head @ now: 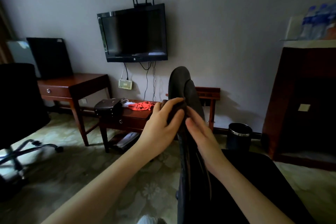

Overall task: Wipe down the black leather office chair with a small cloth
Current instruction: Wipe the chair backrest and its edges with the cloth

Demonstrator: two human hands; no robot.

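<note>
Inspector: Forearms (101,183) first, since they enter nearest the lens. What do they lead to?

Officer: The left hand (160,125) pinches the small cloth (177,106), a dark brown fold. Its fingers curl round the cloth and press it to the thin edge of the black leather office chair (179,82). The right hand (201,132) holds nothing; its fingers lie nearly straight against the opposite face.

Inspector: Reason for that arrangement?

Officer: My judgement is that the right hand braces the panel so it does not swing away while the cloth rubs. The panel is seen edge-on, rising to a rounded top in front of the wall. Whether it is the back or an arm, I cannot tell. The chair's black seat fills the lower right, below the hands.

Inspector: Containers, working outward.

Officer: A handbag (107,108) sits on the low table (135,113), beside a red garment (143,105). It looks closed and its contents are not visible. The desk drawer (54,91) is shut. A waste bin (239,138) stands on the floor by the wall, right of the chair, and its interior is hidden from this angle. Water bottles (316,22), blurred, stand on the cabinet (300,105) at far right.

Inspector: Anything further?

Officer: A second chair (16,96) stands at the left edge, well apart from both hands.
</note>
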